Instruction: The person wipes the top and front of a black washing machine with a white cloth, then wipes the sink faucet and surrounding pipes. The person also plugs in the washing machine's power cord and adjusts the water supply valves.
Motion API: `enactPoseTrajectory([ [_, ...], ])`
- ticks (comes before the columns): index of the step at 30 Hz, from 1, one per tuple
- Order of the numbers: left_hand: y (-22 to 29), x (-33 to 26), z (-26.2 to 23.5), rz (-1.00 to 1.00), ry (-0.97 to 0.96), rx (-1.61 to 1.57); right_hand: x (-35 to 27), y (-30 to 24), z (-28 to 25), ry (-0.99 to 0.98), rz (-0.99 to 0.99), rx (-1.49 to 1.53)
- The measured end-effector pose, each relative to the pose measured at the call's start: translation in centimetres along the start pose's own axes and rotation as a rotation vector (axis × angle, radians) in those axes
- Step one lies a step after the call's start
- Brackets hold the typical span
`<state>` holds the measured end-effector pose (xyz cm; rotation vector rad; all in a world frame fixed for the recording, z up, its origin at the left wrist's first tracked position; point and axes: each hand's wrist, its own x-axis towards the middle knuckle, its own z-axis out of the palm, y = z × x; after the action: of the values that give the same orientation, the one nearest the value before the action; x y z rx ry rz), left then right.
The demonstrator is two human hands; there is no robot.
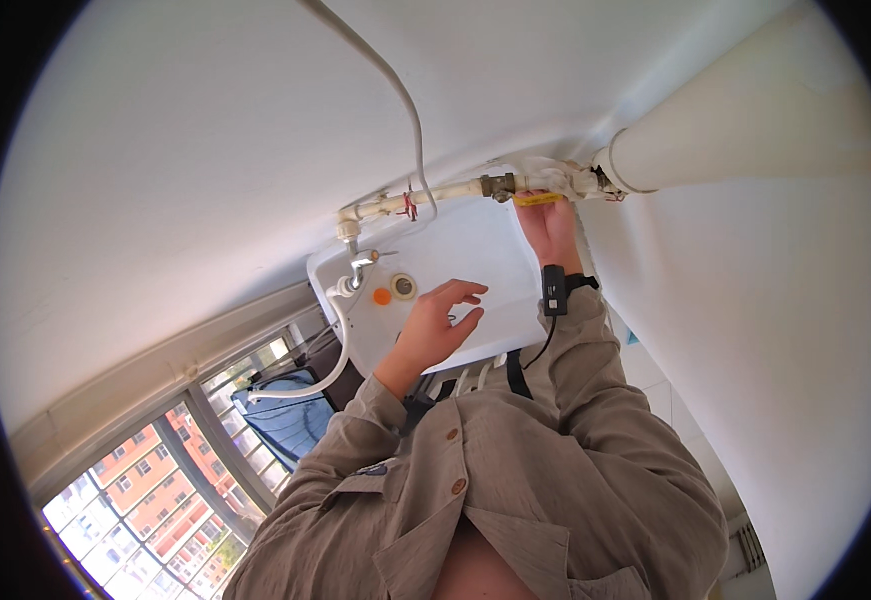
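My right hand (pixel 550 232) reaches up to the pipe along the wall, its fingers closed at the yellow lever handle (pixel 538 199) of a metal valve (pixel 498 187). Part of the fingers is hidden behind the lever. Over the white sink (pixel 500 245) my left hand (pixel 435 325) hovers with thumb and fingers apart, holding nothing. In the basin, a round drain (pixel 403 287) lies beside a small orange disc (pixel 382 297). A metal tap (pixel 360 265) stands at the sink's left side.
A cream pipe (pixel 445 193) runs along the wall, tied with red string (pixel 409 208). At right it meets a thick white pipe (pixel 745 120). A grey hose (pixel 395 85) hangs from above. A white hose (pixel 335 365) curves from the tap, near a barred window (pixel 170 470).
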<state>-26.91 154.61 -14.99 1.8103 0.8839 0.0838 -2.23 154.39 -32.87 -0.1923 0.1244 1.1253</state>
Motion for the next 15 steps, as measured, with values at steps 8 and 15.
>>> enactPoseTrajectory([
  [8,-0.7,-0.4,-0.2,-0.04,-0.029,-0.018,-4.1,1.0,-2.2,0.317,0.126,-0.259],
  [15,-1.0,-0.6,0.0,-0.029,-0.038,-0.019,0.5,0.6,-1.1,0.068,0.011,-0.544],
])
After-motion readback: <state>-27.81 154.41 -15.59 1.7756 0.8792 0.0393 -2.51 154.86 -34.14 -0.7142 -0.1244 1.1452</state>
